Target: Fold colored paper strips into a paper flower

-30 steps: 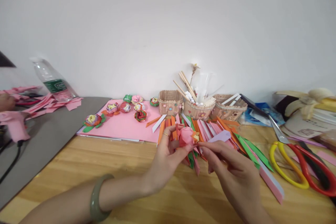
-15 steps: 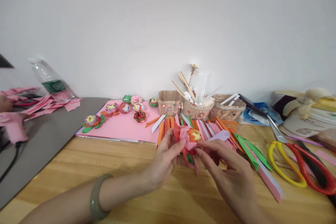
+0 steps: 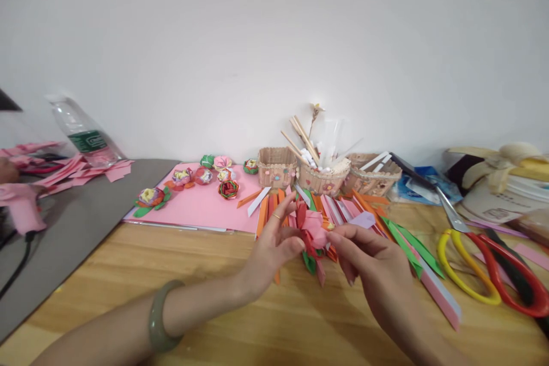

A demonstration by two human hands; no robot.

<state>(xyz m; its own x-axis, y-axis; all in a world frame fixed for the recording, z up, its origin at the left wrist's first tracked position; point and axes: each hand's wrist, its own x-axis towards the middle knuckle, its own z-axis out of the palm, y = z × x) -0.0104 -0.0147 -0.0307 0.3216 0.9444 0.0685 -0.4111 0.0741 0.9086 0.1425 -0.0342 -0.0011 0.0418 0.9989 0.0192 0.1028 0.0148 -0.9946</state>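
Note:
A folded paper flower [image 3: 314, 230] in pink and red, with green at its underside, is held above the wooden table [image 3: 206, 274]. Its right edge is pinched between the thumb and fingers of my right hand [image 3: 373, 263]. Just left of the flower, my left hand [image 3: 274, 246] has its fingers raised and apart, with nothing gripped; whether a fingertip still touches a petal is hard to tell. Behind the flower lie folded paper strips [image 3: 338, 209] in orange, pink, white and purple. Green strips [image 3: 412, 246] and a pink strip [image 3: 441, 297] lie right of my right hand.
Finished paper flowers [image 3: 229, 189] sit on a pink sheet [image 3: 206, 211]. Small decorated baskets [image 3: 277, 171] stand against the wall. Yellow-and-red-handled scissors [image 3: 467, 291] lie at the right. A pink glue gun [image 3: 23, 206], a leaning bottle [image 3: 88, 137] and another person's hand [image 3: 7, 171] are at the left.
My left hand has let go of the flower and opened its fingers. The flower has turned and shifted slightly right, still in my right hand's pinch.

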